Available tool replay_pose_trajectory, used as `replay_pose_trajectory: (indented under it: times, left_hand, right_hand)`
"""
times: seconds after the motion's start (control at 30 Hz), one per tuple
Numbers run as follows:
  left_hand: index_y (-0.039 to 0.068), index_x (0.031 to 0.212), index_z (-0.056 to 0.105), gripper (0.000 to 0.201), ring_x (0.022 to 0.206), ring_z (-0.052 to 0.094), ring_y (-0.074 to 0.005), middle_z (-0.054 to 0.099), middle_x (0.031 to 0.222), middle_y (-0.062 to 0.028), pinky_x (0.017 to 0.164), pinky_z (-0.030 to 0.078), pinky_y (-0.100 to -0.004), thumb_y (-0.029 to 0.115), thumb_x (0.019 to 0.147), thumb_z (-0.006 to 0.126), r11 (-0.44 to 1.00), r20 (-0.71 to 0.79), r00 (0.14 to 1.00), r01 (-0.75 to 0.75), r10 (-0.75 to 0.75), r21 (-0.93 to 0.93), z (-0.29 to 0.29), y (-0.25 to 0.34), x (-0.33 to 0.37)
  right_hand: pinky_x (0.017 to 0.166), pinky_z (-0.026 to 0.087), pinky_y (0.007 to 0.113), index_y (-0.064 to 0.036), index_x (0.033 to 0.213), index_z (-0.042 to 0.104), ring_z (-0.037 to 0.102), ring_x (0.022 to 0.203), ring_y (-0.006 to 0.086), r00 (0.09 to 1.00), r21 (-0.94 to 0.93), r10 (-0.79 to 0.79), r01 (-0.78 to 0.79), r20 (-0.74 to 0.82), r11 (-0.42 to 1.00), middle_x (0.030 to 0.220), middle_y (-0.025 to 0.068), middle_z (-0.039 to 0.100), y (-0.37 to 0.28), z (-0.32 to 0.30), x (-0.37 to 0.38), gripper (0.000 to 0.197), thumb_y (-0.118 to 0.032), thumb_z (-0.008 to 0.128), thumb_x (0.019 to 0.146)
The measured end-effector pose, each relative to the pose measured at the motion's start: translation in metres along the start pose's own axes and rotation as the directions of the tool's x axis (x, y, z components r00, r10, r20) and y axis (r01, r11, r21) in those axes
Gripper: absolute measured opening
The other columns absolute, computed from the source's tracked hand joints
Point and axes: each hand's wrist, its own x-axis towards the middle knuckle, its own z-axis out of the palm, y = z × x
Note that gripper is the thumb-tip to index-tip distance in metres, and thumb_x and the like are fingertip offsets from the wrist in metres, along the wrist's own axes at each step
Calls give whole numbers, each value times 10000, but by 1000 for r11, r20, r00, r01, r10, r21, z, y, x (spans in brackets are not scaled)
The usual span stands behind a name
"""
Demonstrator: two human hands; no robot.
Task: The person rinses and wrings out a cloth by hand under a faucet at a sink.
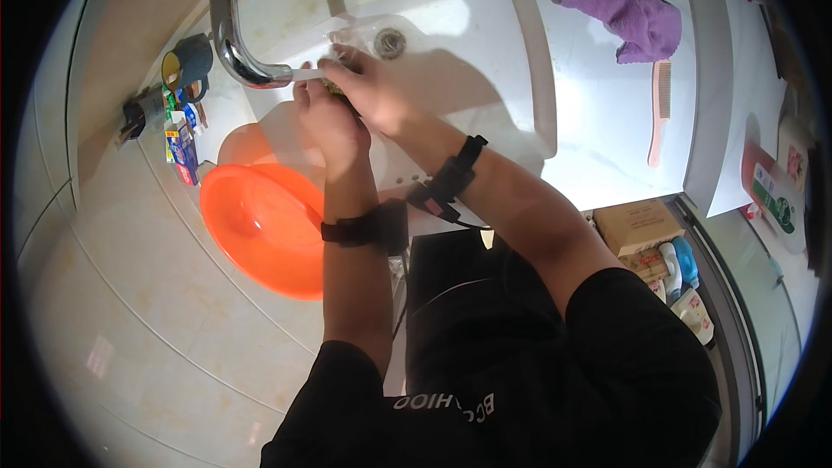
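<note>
Both hands, left hand and right hand, clasp a small dark object, fingers pressed around it, under the faucet above the sink.

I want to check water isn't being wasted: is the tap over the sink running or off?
Running, as far as it shows: a pale stream leaves the chrome tap spout toward the left hand and right hand, closed together on a small dark thing over the sink.

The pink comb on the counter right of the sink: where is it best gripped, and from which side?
Grip the pink comb by its narrow toothless handle, the end nearer the person, coming from above. It lies flat on the white counter with bare space around it; the teeth fill the far half.
</note>
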Motion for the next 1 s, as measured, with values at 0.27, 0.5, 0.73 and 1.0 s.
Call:
replay_pose_trajectory:
  times: [0.27,0.5,0.73,1.0]
  left_hand:
    - [56,1380,481,371,1083,631,-220,623,1177,-106,937,544,-357,270,1099,365,999,204,979,12,-20,37,-15,2,8]
    - [72,1313,543,446,1029,642,-186,658,1145,-62,890,546,-337,438,1125,371,986,89,992,79,-93,148,3,18,-6]
    - [57,1175,637,431,935,648,-199,673,1017,-77,781,524,-362,437,1103,445,785,170,983,-154,63,600,-18,13,11]
    - [-1,919,640,600,470,487,-136,566,617,-37,425,364,-297,520,1105,409,814,64,996,14,-62,581,8,3,-7]
  right_hand:
    - [905,545,336,-2,1257,658,709,1062,273,910,-327,-410,408,65,853,1174,187,719,-3,10,-18,306,-180,654,1008]
    - [958,523,397,-40,1154,723,668,1097,370,757,-678,-569,604,322,419,1102,195,735,-11,-14,2,401,-384,568,1017]
    - [853,514,481,-27,1046,730,667,956,436,838,-508,-517,525,173,682,931,220,727,-10,-4,-3,414,-368,496,1054]
    - [733,518,363,3,1060,715,642,752,232,917,-423,-390,388,87,819,827,131,695,9,-21,5,472,-396,467,1107]
